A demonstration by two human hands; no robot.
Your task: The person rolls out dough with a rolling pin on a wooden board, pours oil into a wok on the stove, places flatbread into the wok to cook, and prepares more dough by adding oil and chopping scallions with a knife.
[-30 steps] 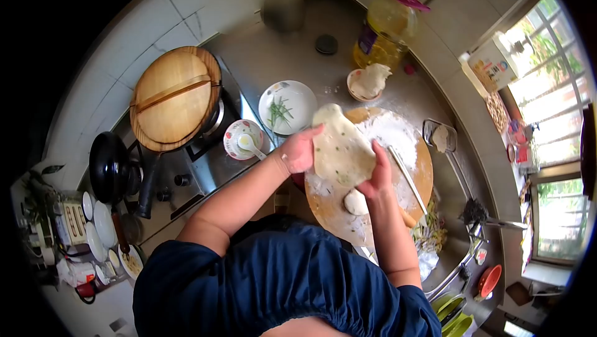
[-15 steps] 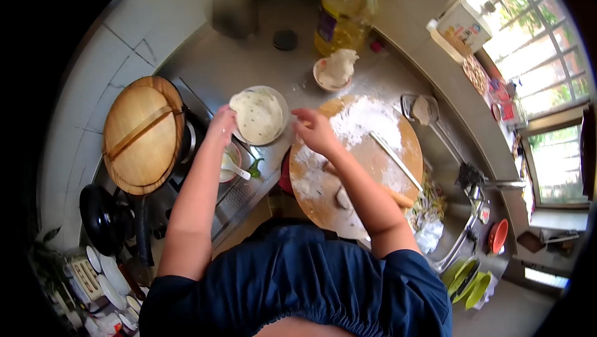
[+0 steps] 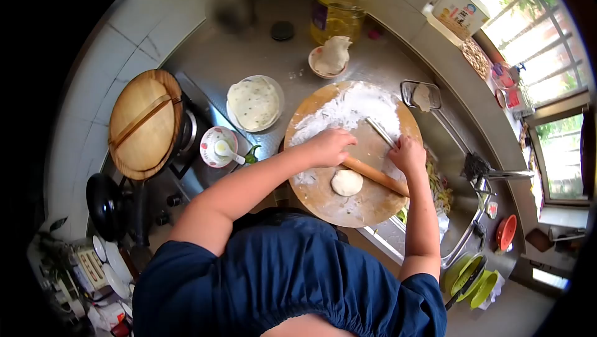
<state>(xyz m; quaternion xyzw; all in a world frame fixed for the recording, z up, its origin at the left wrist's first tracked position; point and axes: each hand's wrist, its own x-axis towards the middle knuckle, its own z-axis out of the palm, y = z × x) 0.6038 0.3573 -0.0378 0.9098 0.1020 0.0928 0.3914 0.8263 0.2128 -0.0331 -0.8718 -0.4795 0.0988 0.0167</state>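
My left hand is closed over the left end of a wooden rolling pin. The pin lies slantwise on a round, floured wooden board. A small ball of dough sits on the board just in front of the pin. My right hand is curled on the board beside a thin metal blade, with its wrist over the pin's right end. A flat round of dough flecked with green lies on a white plate to the left of the board.
A small bowl with a spoon and a pot under a wooden lid stand at the left on the stove. A bowl of dough and an oil bottle are behind the board. A metal tray and a sink are at the right.
The flat dough went from both hands onto the white plate. My left hand came back to the board and took the rolling pin, which now lies behind the dough ball.
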